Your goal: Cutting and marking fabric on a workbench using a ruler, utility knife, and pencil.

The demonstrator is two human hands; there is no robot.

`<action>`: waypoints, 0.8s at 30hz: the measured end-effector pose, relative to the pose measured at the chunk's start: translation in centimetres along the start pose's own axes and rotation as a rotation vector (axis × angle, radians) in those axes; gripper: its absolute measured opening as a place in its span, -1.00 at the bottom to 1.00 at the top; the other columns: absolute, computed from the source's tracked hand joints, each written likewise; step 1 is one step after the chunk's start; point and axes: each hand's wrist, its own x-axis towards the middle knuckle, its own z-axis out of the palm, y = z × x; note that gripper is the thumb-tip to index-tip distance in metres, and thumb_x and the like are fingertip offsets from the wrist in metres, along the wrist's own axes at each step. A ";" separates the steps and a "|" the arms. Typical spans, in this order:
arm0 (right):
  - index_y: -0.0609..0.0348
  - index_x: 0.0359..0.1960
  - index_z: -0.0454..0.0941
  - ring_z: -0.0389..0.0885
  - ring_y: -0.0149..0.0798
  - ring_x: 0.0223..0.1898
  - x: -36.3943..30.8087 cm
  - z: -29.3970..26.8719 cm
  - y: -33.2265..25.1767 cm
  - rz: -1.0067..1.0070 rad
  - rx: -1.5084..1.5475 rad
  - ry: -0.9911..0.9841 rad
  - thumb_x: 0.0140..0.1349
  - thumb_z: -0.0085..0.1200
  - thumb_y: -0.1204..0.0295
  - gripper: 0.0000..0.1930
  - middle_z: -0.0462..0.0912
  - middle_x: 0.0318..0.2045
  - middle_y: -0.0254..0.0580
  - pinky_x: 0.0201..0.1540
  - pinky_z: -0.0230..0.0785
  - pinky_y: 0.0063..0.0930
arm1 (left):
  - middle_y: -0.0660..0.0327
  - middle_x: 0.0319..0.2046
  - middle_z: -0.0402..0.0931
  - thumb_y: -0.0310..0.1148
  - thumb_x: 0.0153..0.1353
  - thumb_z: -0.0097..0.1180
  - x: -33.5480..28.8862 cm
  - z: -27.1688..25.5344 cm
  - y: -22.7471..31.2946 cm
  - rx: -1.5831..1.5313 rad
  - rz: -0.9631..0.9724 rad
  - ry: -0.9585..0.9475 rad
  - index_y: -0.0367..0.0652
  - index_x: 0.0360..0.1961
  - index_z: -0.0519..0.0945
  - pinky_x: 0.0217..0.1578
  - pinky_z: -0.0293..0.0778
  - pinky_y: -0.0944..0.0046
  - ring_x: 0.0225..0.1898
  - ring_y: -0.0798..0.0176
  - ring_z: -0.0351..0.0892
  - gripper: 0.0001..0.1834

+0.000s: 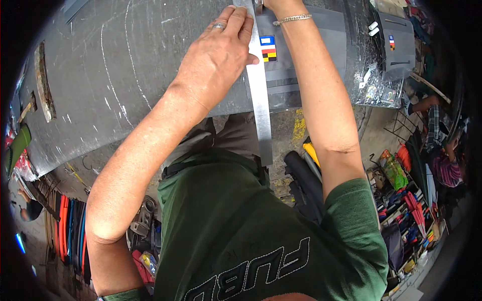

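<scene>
A long metal ruler point(261, 100) lies over the dark sheet-covered work table point(165, 45), and its near end overhangs the table toward my body. My left hand point(218, 50), wearing a ring, presses the ruler down with its fingers together and its thumb over the ruler. To the right of the ruler, a grey fabric panel point(321, 55) carries a small patch point(268, 48) of coloured flags. At the upper edge, my right hand point(282, 5) is mostly cut off. Its fingers close around a small metallic tool point(259, 7) beside the ruler; its kind is not clear.
Two white rolls point(373, 28) and a second grey piece with a patch point(397, 45) lie at the table's right. A wooden strip point(45, 83) is at the left. Rolled dark material point(303, 185) stands below the table. Other people sit at the far right.
</scene>
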 end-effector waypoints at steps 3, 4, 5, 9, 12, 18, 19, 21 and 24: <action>0.11 -0.42 0.40 0.23 -0.42 -0.83 -0.2 -0.6 0.1 -0.004 0.004 0.020 0.52 -0.31 -0.24 -0.35 0.30 -0.78 -0.37 -0.77 0.07 -0.52 | -0.20 0.32 0.36 -0.08 0.36 0.13 4.3 -4.1 1.3 -0.002 -0.075 -0.424 -0.54 0.30 0.40 0.43 0.24 0.16 0.45 -0.10 0.25 -0.28; 0.11 -0.41 0.40 0.23 -0.42 -0.83 -0.3 -0.6 -0.1 0.008 -0.001 0.041 0.53 -0.31 -0.24 -0.35 0.30 -0.78 -0.37 -0.77 0.07 -0.52 | -0.20 0.32 0.35 -0.09 0.36 0.13 5.8 -5.5 1.8 0.031 -0.144 -0.829 -0.54 0.31 0.40 0.43 0.24 0.15 0.45 -0.10 0.25 -0.28; 0.11 -0.41 0.40 0.23 -0.42 -0.83 -0.2 0.0 -0.4 0.007 0.002 0.030 0.53 -0.31 -0.24 -0.35 0.30 -0.78 -0.37 -0.77 0.07 -0.52 | -0.20 0.32 0.35 -0.09 0.36 0.13 4.4 -4.5 1.3 0.039 -0.151 -0.827 -0.54 0.31 0.40 0.43 0.24 0.15 0.45 -0.10 0.25 -0.28; 0.11 -0.39 0.41 0.25 -0.44 -0.81 -1.2 2.0 -3.2 0.171 0.023 0.122 0.54 -0.27 -0.19 -0.39 0.31 -0.74 -0.39 -0.76 0.09 -0.53 | -0.20 0.33 0.35 -0.09 0.36 0.14 4.2 -4.4 1.0 -0.044 -0.113 -0.438 -0.54 0.31 0.39 0.43 0.25 0.15 0.45 -0.10 0.26 -0.27; 0.13 -0.33 0.44 0.26 -0.46 -0.80 -1.1 1.7 -2.0 0.122 -0.003 0.127 0.55 -0.24 -0.17 -0.42 0.32 -0.71 -0.40 -0.76 0.11 -0.53 | -0.21 0.33 0.34 -0.09 0.36 0.14 6.2 -6.1 1.6 -0.018 -0.206 -0.843 -0.54 0.31 0.38 0.43 0.26 0.15 0.45 -0.11 0.26 -0.27; 0.22 -0.12 0.50 0.26 -0.46 -0.80 -1.2 2.7 -3.4 0.114 -0.025 0.145 0.55 -0.22 -0.15 -0.41 0.33 -0.67 -0.39 -0.77 0.12 -0.53 | -0.23 0.35 0.32 -0.09 0.37 0.13 5.4 -5.8 1.3 -0.037 -0.215 -0.821 -0.54 0.32 0.38 0.43 0.25 0.14 0.46 -0.12 0.25 -0.27; 0.25 -0.08 0.51 0.26 -0.46 -0.80 -1.3 3.2 -4.2 0.287 0.021 0.266 0.55 -0.22 -0.14 -0.40 0.34 -0.67 -0.38 -0.77 0.12 -0.53 | -0.23 0.35 0.32 -0.09 0.37 0.13 5.1 -5.7 1.2 -0.056 -0.235 -0.801 -0.53 0.32 0.38 0.43 0.25 0.14 0.46 -0.12 0.24 -0.27; 0.26 -0.05 0.51 0.26 -0.45 -0.80 -1.0 1.8 -2.0 0.091 0.030 0.151 0.56 -0.22 -0.13 -0.41 0.35 -0.65 -0.38 -0.77 0.11 -0.53 | -0.24 0.35 0.31 -0.09 0.37 0.13 1.3 -1.7 0.2 -0.121 -0.131 -0.384 -0.53 0.32 0.38 0.43 0.25 0.13 0.47 -0.12 0.24 -0.27; 0.27 -0.01 0.51 0.26 -0.45 -0.80 -0.9 1.2 -1.0 -0.095 0.047 0.037 0.56 -0.22 -0.11 -0.41 0.36 -0.64 -0.37 -0.78 0.11 -0.53 | -0.24 0.35 0.31 -0.08 0.37 0.13 -0.1 -0.2 -0.2 -0.206 -0.042 0.015 -0.54 0.33 0.37 0.44 0.24 0.13 0.47 -0.12 0.23 -0.26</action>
